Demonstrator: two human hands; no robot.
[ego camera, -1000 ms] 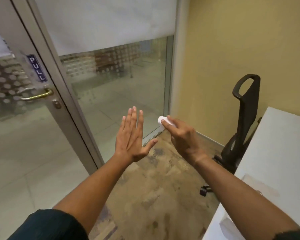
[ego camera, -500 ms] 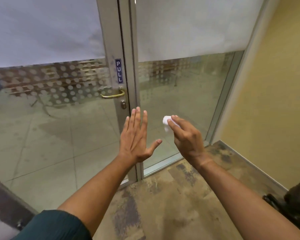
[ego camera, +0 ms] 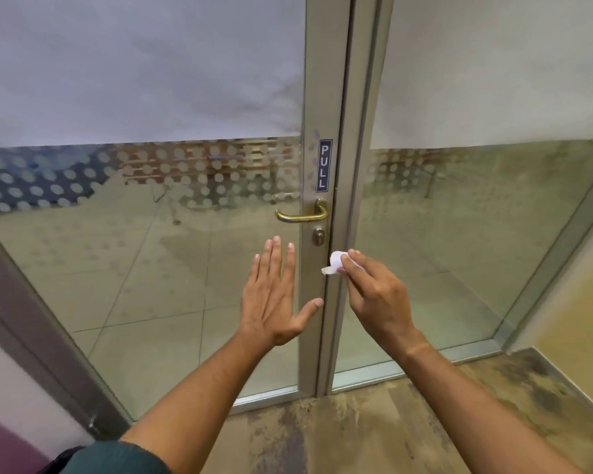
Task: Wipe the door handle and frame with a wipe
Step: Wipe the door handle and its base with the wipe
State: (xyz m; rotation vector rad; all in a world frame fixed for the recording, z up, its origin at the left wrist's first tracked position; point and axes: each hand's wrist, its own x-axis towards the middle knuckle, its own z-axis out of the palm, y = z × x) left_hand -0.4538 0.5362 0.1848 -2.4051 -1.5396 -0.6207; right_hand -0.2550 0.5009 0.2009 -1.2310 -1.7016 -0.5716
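We face a glass door [ego camera: 144, 251] with its upper part frosted, closed against a fixed glass panel [ego camera: 459, 251] on the right, so the metal frame [ego camera: 317, 97] runs as a vertical strip down the middle, right where both hands can reach it. On that strip sits a blue PULL sign [ego camera: 324, 165], below it the brass door handle [ego camera: 303, 213], lever pointing left over the glass, and below that a round lock cylinder [ego camera: 318, 236]. Stained floor [ego camera: 374, 436] runs up to the sill. Left hand [ego camera: 273, 295] is held up flat, fingers straight and together, thumb out, holding nothing; whether the palm touches the glass we cannot tell (likely raised to steady the door or just kept out of the way). Right hand [ego camera: 377, 295] pinches a small bunched white wipe [ego camera: 334, 262] between thumb and fingertips, bunched so a firm pad sticks out past the fingers for rubbing. The wipe sits at the frame edge just below the lock, near the handle but apart from it; contact with the metal looks close, not certain. We judge wiping is at its very start, handle not yet touched, and the likely next move is up to the lever.
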